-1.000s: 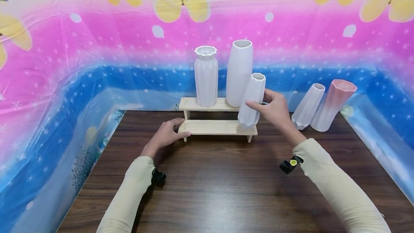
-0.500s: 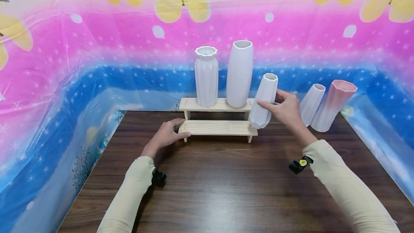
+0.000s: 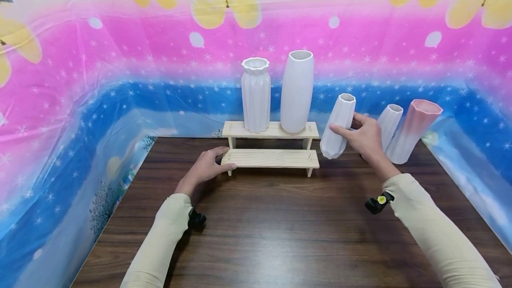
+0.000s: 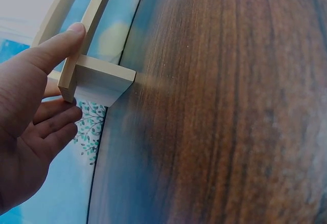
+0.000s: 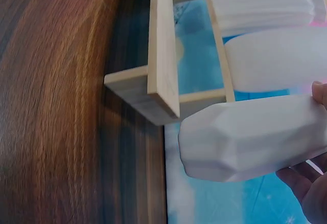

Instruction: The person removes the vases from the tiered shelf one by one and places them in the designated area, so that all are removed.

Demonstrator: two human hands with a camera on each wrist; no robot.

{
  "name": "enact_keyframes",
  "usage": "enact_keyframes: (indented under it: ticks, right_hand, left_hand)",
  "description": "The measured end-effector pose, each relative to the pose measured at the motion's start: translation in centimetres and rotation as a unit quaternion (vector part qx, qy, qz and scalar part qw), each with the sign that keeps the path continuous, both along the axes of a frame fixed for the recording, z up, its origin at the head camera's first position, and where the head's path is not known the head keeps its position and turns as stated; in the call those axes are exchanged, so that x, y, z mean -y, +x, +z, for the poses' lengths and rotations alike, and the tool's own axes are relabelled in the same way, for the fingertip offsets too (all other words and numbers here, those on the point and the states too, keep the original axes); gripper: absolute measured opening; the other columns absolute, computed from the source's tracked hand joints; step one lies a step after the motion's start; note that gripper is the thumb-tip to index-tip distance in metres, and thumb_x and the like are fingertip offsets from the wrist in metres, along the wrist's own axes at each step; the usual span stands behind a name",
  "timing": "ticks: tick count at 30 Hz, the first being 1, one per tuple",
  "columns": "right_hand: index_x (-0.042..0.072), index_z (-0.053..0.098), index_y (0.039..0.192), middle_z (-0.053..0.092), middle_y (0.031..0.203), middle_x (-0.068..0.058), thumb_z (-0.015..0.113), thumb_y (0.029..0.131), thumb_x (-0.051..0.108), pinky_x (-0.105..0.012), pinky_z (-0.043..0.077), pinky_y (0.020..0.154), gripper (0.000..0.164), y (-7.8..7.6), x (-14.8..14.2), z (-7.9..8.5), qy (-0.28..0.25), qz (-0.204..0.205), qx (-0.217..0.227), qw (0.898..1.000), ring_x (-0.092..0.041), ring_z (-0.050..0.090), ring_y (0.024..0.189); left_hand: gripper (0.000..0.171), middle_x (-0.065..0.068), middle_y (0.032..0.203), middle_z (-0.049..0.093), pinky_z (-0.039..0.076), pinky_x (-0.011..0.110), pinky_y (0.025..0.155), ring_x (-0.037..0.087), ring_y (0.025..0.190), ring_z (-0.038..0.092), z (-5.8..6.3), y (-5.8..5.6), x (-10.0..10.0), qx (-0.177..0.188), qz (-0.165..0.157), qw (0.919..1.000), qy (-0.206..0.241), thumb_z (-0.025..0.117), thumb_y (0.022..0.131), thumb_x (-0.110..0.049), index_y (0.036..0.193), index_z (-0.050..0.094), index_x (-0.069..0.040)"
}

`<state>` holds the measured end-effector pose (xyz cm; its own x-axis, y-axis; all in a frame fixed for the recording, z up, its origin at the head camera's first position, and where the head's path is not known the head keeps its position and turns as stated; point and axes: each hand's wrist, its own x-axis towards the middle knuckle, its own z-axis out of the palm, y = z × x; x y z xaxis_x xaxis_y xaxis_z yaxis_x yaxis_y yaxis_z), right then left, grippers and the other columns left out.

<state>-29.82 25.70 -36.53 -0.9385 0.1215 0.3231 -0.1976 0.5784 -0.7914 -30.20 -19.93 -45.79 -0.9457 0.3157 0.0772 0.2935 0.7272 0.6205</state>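
My right hand (image 3: 366, 137) grips a white faceted vase (image 3: 338, 126) between thumb and fingers, tilted, just right of a two-step wooden stand (image 3: 272, 158). In the right wrist view the vase's angular base (image 5: 214, 147) points toward the stand's end, with fingertips on both sides of its body. At the stand's left end, my left hand (image 3: 206, 166) pinches the lower shelf, thumb at the front edge and other fingers behind, as the left wrist view also shows. On the upper shelf stand a white ruffled-rim vase (image 3: 256, 97) and a taller smooth white vase (image 3: 297, 92).
To the right, behind my right hand, are a second white faceted vase (image 3: 390, 123) and a pink-to-white vase (image 3: 416, 130), both leaning right. The stand sits near the back of the dark wooden table (image 3: 264, 226). A colourful printed cloth (image 3: 168, 57) hangs behind and around it.
My right hand has carried the white faceted vase rightward, from over the lower shelf's right end to beside the stand. My left hand has stayed at the stand's left end.
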Motion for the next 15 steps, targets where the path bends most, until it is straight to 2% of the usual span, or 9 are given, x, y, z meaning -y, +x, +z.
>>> enact_keyframes:
  ticks: [8, 15]
  right_hand:
    - [0.005, 0.061, 0.142, 0.069, 0.129, -0.018, 0.086, 0.077, 0.057, -0.05, 0.058, 0.093, 0.087, -0.7, -1.1, -0.9, -0.001, -0.012, 0.011, 1.0, -0.032, 0.068, 0.115]
    - [0.005, 0.061, 0.142, 0.068, 0.13, -0.019, 0.086, 0.078, 0.055, -0.051, 0.057, 0.094, 0.085, -1.3, -1.7, -1.8, -0.002, -0.017, 0.004, 1.0, -0.034, 0.067, 0.116]
  left_hand:
    - [0.079, 0.019, 0.155, 0.047, 0.041, 0.056, 0.113, 0.038, 0.143, 0.044, 0.1, 0.1, 0.0, 0.002, -0.003, 1.0, 0.002, 0.077, 0.092, -0.045, 0.152, 0.048, -0.003]
    - [0.08, 0.018, 0.156, 0.046, 0.041, 0.056, 0.113, 0.038, 0.143, 0.044, 0.0, 0.1, 0.0, 0.006, 0.001, 1.0, 0.004, 0.077, 0.091, -0.046, 0.153, 0.048, -0.004]
